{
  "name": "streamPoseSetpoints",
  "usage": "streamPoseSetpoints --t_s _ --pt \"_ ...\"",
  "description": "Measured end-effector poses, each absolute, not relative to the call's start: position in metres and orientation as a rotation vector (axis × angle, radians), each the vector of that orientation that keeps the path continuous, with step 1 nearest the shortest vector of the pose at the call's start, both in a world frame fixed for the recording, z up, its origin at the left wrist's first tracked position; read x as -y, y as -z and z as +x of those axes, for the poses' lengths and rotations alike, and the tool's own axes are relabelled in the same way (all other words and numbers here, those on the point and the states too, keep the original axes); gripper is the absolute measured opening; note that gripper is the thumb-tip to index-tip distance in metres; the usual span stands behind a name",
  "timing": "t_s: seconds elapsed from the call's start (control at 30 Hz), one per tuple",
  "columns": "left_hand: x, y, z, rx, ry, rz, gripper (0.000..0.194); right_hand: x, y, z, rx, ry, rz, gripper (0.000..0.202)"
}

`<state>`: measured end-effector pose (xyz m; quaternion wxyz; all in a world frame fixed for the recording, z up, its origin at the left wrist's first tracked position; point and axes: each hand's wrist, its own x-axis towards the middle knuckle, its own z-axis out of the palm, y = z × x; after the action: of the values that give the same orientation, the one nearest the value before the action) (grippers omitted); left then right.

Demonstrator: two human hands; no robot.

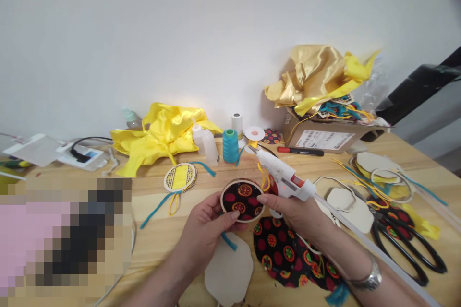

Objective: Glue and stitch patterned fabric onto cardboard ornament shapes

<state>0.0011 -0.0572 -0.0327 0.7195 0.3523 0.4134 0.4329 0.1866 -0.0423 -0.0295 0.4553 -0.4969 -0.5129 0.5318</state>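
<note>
My left hand (211, 223) grips a small round wooden-rimmed frame (230, 218) from its left side. Its face is black fabric (242, 196) printed with red and orange circles, and my left thumb lies over the lower edge. My right hand (293, 211) is wrapped about a white hot glue gun (283, 172), whose handle is hidden by the hand. The nozzle points up and left, away from the frame. A long glue stick (363, 244) runs back over my right wrist. My right thumb touches the frame's right edge. Below lies a pale scalloped wooden piece (229, 273).
Patterned fabric pieces (277, 249) and black-handled scissors (403, 244) lie at right. A finished-looking oval ornament (180, 177) sits left. Yellow satin (162, 134), bottles (209, 146), teal thread (230, 146), a marker (300, 151) and a cardboard box (320, 134) line the back.
</note>
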Motion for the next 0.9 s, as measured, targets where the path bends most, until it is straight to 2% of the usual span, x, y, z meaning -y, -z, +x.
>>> streamPoseSetpoints --t_s 0.13,0.33,0.57,0.73,0.9 --pt "0.058 0.033 0.002 -0.909 -0.982 0.755 0.027 0.044 0.027 0.186 1.323 -1.275 -1.224 0.018" --pt "0.058 0.033 0.003 -0.929 -0.974 0.768 0.034 0.044 0.028 0.186 1.283 -1.255 -1.239 0.020" --pt "0.057 0.032 0.002 -1.015 -0.992 0.834 0.030 0.043 0.031 0.187 1.327 -1.300 -1.154 0.018" --pt "0.054 0.031 -0.004 -1.077 -1.023 1.010 0.021 0.039 0.027 0.202 1.228 -1.326 -1.009 0.030" --pt "0.050 0.032 -0.013 -1.180 -0.987 1.262 0.019 0.029 0.000 0.221 1.206 -1.263 -0.810 0.048"
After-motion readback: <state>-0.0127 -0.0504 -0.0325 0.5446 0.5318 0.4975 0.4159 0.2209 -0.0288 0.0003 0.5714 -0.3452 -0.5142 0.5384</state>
